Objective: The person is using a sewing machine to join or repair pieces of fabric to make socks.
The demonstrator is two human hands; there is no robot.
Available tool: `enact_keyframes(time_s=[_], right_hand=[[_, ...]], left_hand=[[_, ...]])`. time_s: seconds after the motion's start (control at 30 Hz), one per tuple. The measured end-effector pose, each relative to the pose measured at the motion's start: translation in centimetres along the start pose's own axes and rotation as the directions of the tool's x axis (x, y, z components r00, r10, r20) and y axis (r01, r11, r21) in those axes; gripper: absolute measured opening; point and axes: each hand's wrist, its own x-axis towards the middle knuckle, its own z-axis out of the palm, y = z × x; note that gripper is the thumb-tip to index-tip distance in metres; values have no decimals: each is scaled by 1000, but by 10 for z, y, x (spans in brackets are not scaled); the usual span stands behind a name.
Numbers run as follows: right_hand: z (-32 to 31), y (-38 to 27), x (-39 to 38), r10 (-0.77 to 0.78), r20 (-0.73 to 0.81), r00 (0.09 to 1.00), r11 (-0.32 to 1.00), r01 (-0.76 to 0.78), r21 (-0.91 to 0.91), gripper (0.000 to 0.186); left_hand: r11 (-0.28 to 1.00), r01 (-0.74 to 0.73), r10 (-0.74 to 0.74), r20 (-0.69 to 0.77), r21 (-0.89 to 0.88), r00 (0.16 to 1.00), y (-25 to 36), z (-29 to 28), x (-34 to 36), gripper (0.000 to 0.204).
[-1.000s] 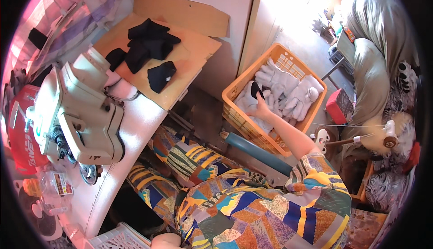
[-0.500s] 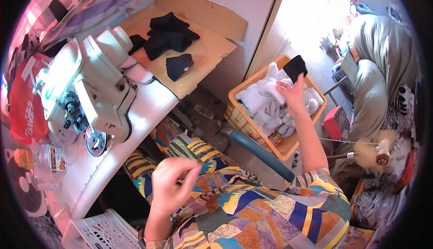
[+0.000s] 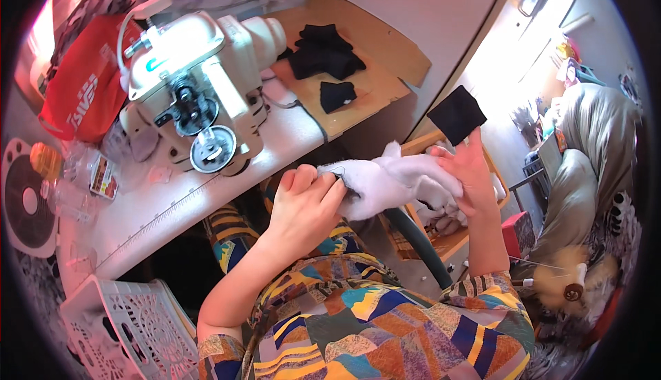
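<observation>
A white fluffy sewn piece (image 3: 382,181), like part of a plush toy, stretches between my two hands above my lap. My left hand (image 3: 306,204) is closed on its left end, where a dark patch and loose dark threads show. On the right, my right hand (image 3: 471,177) grips the other end. A black square of fabric (image 3: 457,115) sticks up from the fingers of that same hand. Behind and below it stands an orange plastic basket (image 3: 441,249) with more white plush pieces (image 3: 441,218) in it, partly hidden by my right hand and the held piece.
On the table (image 3: 148,225) at left stands a sewing machine (image 3: 200,77). Black fabric pieces (image 3: 323,56) lie on a cardboard sheet (image 3: 372,104) beyond it. A red bag (image 3: 86,87), a clear bottle (image 3: 72,201) and a white plastic crate (image 3: 131,325) are at far left. A dark curved bar (image 3: 420,245) crosses before the basket.
My right hand has lifted a white plush piece out of the basket, still holding the black fabric. My left hand has moved up and right and closed on the piece. The view has shifted.
</observation>
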Motion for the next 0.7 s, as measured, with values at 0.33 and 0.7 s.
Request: enact_keyframes(time_s=[0.33,0.7], right_hand=[[32,13,11,-288,500,817,584,564,-584,80],[129,2,10,-101,850,517,725,624,-293,53]], left_hand=[[998,-55,55,-17,-17,998,0,-40,-11,21],[994,-58,77,219,-94,973,-9,-92,-36,19]])
